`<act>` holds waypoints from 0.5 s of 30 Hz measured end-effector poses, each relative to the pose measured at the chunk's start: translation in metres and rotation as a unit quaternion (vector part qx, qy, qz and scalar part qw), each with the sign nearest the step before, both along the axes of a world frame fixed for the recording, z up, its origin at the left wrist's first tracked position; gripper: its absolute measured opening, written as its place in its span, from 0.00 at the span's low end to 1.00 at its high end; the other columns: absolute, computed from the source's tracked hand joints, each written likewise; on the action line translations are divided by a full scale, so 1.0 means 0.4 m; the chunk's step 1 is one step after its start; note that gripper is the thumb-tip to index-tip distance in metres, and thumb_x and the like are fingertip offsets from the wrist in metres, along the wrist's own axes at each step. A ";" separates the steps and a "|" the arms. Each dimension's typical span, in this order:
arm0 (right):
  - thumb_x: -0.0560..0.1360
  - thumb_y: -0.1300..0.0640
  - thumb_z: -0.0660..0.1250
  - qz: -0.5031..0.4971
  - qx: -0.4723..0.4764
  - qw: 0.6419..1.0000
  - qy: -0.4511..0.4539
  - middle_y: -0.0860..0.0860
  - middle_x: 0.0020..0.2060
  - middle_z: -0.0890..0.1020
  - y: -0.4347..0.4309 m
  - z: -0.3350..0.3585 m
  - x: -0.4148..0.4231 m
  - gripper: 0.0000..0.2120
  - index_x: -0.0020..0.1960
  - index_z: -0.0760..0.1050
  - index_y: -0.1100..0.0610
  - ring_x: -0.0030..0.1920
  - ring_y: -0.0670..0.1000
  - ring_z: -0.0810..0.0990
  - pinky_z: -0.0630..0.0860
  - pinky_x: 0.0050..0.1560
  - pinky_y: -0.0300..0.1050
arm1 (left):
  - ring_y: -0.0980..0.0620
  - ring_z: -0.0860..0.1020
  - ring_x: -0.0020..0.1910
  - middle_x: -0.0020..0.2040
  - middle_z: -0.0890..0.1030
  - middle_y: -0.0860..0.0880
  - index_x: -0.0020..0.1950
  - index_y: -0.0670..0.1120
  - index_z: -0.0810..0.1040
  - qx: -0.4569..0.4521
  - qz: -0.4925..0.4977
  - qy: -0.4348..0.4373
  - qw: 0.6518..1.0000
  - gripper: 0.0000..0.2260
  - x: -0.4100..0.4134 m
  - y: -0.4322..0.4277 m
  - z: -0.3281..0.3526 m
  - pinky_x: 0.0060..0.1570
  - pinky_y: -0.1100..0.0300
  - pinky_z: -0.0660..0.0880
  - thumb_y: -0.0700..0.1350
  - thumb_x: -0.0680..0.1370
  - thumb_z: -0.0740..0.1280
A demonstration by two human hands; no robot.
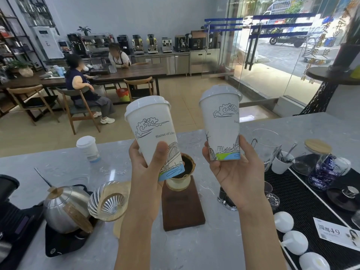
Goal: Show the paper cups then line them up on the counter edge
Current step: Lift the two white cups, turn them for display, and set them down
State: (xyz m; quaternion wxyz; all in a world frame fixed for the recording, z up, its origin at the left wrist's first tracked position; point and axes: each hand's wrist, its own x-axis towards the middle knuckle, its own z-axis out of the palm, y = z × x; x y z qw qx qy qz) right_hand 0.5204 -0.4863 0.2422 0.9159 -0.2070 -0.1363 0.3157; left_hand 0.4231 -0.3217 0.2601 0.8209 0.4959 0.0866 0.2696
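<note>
My left hand (145, 164) grips a tall white paper cup (153, 131) with a lid, a cloud drawing and a bridge print, held up above the counter and tilted left. A second matching lidded paper cup (222, 121) is held up by its base in my right hand (233, 168), roughly upright. A third, smaller lidded paper cup (88, 148) stands on the grey marble counter (116, 164) near its far edge, to the left of both hands.
Below the raised cups sit a ceramic dripper (182, 176) on a wooden block, a steel kettle (65, 207), a glass dripper (107, 201) and a glass pitcher (266, 147). A black mat at right holds white cups (283, 221) and a jar (323, 168). Two people sit at a far table.
</note>
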 end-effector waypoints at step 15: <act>0.70 0.40 0.71 -0.020 -0.034 0.999 -0.011 0.60 0.52 0.80 0.008 -0.019 0.010 0.34 0.67 0.72 0.62 0.49 0.59 0.81 0.81 0.35 0.45 | 0.51 0.83 0.56 0.58 0.84 0.52 0.72 0.51 0.64 0.029 0.003 -0.021 0.999 0.33 -0.003 0.004 -0.009 0.45 0.60 0.81 0.52 0.70 0.74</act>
